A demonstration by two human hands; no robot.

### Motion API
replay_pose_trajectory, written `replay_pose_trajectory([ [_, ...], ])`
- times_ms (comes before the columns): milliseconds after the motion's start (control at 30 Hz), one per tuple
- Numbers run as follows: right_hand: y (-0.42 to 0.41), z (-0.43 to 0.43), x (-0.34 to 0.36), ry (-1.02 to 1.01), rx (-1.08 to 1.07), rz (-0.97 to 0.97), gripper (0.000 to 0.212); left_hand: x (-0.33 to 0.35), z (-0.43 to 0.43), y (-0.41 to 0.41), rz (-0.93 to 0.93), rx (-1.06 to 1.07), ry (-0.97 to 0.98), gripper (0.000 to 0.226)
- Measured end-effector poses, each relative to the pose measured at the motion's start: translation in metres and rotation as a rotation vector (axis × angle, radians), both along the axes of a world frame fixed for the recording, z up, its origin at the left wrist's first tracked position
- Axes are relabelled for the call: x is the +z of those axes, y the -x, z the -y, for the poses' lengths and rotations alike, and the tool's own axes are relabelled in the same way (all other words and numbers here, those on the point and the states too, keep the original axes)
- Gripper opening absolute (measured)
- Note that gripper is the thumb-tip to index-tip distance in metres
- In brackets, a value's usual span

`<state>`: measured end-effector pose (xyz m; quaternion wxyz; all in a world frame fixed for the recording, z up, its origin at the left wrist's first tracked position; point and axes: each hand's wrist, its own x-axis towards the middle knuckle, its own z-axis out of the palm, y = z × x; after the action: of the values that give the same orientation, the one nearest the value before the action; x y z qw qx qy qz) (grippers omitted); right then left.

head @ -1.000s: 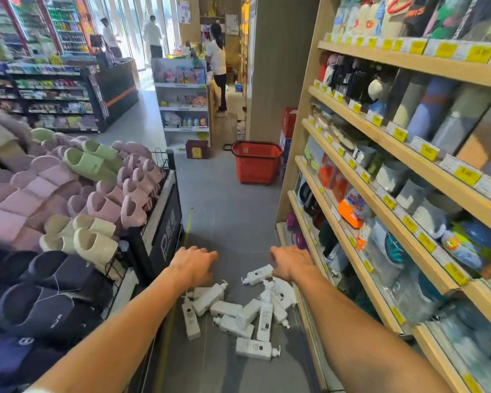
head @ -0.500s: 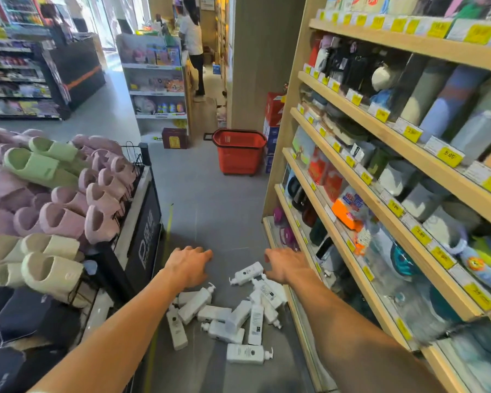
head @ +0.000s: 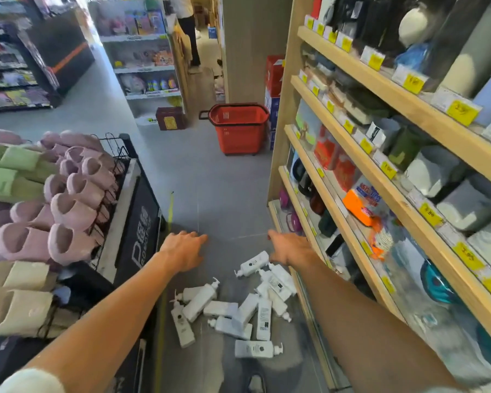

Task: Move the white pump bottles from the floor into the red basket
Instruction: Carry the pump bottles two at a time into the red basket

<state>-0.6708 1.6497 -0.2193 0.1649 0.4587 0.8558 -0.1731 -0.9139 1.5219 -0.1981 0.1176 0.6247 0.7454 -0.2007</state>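
Shop floor [head: 210, 180] | bottles [head: 238, 310] all piled below you, none moved yet | basket [head: 238, 134] well apart | your left hand [head: 182, 248], right hand [head: 288, 248] wide, empty

Price tags [head: 462, 110], black sign [head: 141, 236]: print blurred, unreadable.

Open floor lane [head: 210, 188] between slipper rack [head: 136, 222] and wooden shelving [head: 277, 154], unobstructed up to the red basket [head: 238, 131]
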Motion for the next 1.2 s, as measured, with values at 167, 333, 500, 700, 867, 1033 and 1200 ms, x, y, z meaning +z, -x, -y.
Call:
replay_pose_trajectory([
  [167, 0.005, -0.021, -0.046, 0.12, -0.044, 0.002, 0.061, -0.034, -0.04, 0.001, 0.028, -0.029, 0.065, 0.053],
  [333, -0.002, -0.04, -0.115, 0.229, -0.127, -0.005, 0.065, -0.104, -0.076, -0.004, 0.099, -0.064, 0.185, 0.051],
  [500, -0.015, -0.05, -0.225, 0.297, -0.213, 0.044, 0.057, -0.208, -0.11, -0.003, 0.145, -0.05, 0.284, 0.05],
  [700, -0.025, -0.034, -0.451, 0.554, -0.362, 0.018, 0.07, -0.401, -0.117, -0.027, 0.11, -0.099, 0.348, 0.052],
  [867, -0.027, -0.01, -0.632, 0.536, -0.493, 0.055, 0.066, -0.602, -0.115, -0.045, 0.155, -0.005, 0.315, 0.051],
  [1033, -0.014, 0.0, -0.771, 0.507, -0.729, 0.011, 0.086, -0.77, -0.119, -0.066, 0.19, 0.089, 0.26, 0.068],
  [1200, 0.011, -0.003, -0.871, 0.439, -1.064, -0.305, 0.08, -0.865, -0.143, -0.075, 0.305, 0.262, 0.258, 0.091],
])
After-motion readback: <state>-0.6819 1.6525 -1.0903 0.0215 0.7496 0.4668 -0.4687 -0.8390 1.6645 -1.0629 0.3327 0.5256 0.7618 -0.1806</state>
